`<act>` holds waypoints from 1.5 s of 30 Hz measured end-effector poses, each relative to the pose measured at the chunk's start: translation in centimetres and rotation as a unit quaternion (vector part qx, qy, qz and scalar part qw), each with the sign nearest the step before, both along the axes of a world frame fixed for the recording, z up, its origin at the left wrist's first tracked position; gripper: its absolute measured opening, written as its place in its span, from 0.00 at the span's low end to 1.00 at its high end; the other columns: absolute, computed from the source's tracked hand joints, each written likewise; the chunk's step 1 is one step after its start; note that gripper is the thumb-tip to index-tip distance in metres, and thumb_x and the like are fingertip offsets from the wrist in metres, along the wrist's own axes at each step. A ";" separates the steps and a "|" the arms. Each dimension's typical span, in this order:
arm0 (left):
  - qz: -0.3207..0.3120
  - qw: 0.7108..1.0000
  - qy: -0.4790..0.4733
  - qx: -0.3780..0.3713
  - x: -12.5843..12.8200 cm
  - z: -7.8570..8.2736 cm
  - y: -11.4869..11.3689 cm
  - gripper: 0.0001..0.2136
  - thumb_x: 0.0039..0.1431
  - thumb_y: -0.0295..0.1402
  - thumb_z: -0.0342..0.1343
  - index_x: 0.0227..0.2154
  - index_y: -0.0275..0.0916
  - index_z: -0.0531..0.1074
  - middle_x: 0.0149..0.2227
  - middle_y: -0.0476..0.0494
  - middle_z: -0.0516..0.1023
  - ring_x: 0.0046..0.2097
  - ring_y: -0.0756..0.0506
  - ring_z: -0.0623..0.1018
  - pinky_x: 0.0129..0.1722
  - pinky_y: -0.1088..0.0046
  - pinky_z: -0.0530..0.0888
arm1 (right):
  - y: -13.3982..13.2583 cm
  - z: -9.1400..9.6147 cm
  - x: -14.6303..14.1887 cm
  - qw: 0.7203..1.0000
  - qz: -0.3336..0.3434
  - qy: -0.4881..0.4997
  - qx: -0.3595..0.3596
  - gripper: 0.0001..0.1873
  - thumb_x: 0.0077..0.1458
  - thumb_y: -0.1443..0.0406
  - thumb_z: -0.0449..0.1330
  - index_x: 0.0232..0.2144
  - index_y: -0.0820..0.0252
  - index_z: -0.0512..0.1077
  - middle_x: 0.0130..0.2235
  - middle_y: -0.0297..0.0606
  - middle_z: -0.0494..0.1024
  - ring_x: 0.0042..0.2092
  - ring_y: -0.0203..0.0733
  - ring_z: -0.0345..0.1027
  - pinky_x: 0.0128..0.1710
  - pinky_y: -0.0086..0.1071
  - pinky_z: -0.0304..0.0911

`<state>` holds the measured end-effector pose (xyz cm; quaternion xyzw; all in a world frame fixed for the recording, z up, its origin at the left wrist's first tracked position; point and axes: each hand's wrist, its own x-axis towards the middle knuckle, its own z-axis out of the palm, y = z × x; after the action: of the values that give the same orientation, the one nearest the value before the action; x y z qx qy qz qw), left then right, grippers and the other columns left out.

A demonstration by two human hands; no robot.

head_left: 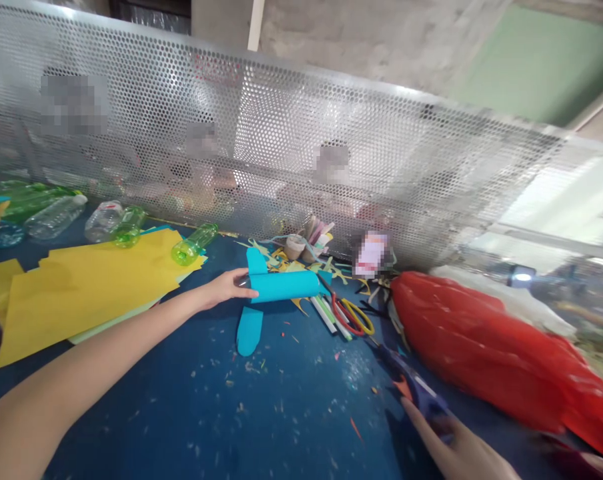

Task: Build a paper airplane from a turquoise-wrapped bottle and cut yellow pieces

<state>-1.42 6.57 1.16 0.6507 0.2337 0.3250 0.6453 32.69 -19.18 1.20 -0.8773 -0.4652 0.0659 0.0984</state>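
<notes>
My left hand (230, 287) is closed around the near end of a plastic bottle wrapped in bright blue paper (286, 285). The bottle lies on its side, with a rounded blue flap (256, 261) standing up by my fingers. Just below it, another rounded blue paper piece (250, 331) rests on the table. At the lower right, my right hand (454, 443) grips a dark blue glue gun (417, 387) with an orange trigger, its nozzle angled up and left; motion blurs it. Scissors (349, 316) with red and yellow handles lie beyond the bottle, beside several pale sticks (325, 313).
Yellow paper sheets (91, 280) and several plastic bottles (56, 217) lie at the left. A red plastic bag (481, 347) fills the right side. A perforated metal panel (281, 127) bounds the blue table (181, 427); people sit behind it. Paper scraps and a phone (371, 255) lie near it.
</notes>
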 end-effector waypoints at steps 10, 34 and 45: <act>0.050 0.998 -0.033 0.025 0.1 -1.1 -0.2 0.29 0.43 0.35 0.65 0.51 0.38 0.66 0.53 0.38 0.70 0.54 0.40 0.69 0.54 0.60 0.63 | -0.4 -0.1 0.4 0.875 -0.190 0.389 0.217 0.13 0.33 0.56 0.63 0.21 0.58 0.73 0.21 0.39 0.76 0.25 0.46 0.72 0.24 0.34 0.69; 0.145 0.956 -0.128 -0.223 -0.8 -0.7 0.4 0.20 0.47 0.36 0.63 0.44 0.41 0.69 0.44 0.42 0.75 0.41 0.46 0.76 0.43 0.67 0.73 | 10.9 3.1 -16.2 0.873 0.232 0.377 0.205 0.22 0.50 0.50 0.56 0.36 0.64 0.72 0.19 0.31 0.67 0.22 0.36 0.60 0.21 0.28 0.55; 0.134 0.940 -0.158 -0.270 -0.9 -1.5 1.6 0.13 0.49 0.36 0.62 0.38 0.39 0.70 0.34 0.45 0.77 0.35 0.48 0.77 0.43 0.65 0.74 | 14.3 -0.1 -16.4 0.882 0.297 0.285 0.229 0.29 0.57 0.49 0.46 0.10 0.57 0.58 0.12 0.32 0.62 0.17 0.35 0.59 0.21 0.28 0.57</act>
<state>-2.35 8.13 -0.35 0.3550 0.2931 0.4319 0.7756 16.31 -4.85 1.11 -0.5948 -0.6577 0.2306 0.4005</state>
